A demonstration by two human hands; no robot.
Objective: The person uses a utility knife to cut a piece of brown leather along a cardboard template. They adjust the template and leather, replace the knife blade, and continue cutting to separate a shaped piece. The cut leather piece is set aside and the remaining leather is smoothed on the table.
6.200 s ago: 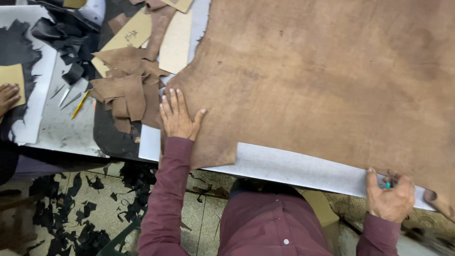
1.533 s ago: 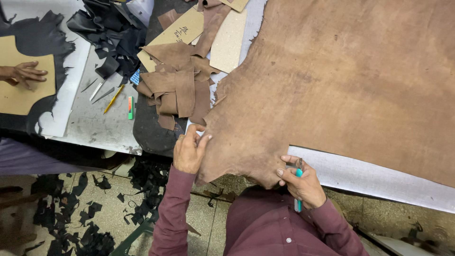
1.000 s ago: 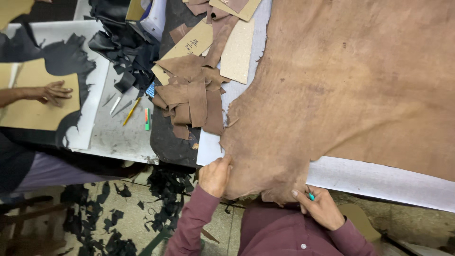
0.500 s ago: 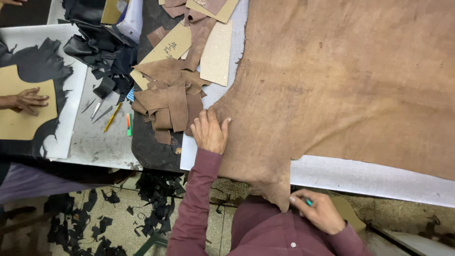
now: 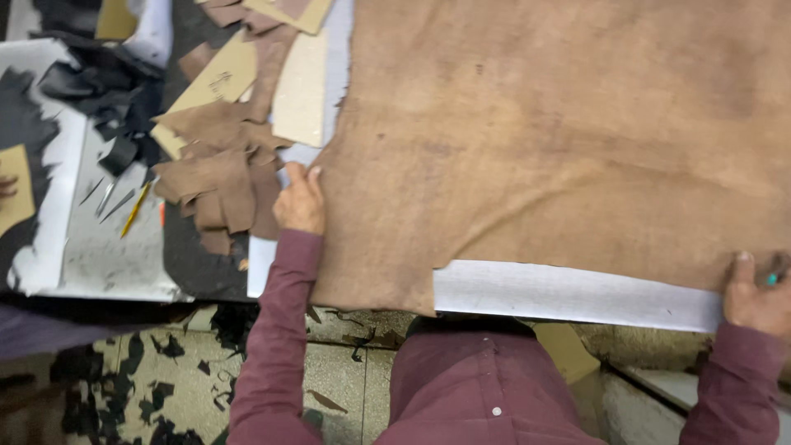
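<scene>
Since half a second earlier, right hand had swung out along the near edge to about 4 o'clock of the frame, and left hand had slid to the hide's left edge, at roughly 9 o'clock of it. Big tan leather hide lay spread flat over the surface, filling the frame from centre to 3 o'clock. Left hand rested palm-down on the hide's edge, fingers close together and pointing toward 12, flat on the leather, not pinching it. Right hand sat at the hide's near right corner, thumb up on the leather, fingers curled around a small teal-tipped tool; could not tell whether they also pinched the hide.

Hide looked matte, suede-like, mottled with darker patches, outline ragged, one flap drooping over the surface's front edge at 6 o'clock. Pale grey strip of surface showed bare below it. At 9 o'clock of the left hand lay a heap of brown leather scraps, jagged, overlapping. Tan cardboard patterns lay at 12 o'clock of the left hand, flat and stiff-looking. Black offcuts piled at 10 o'clock of the frame.
</scene>
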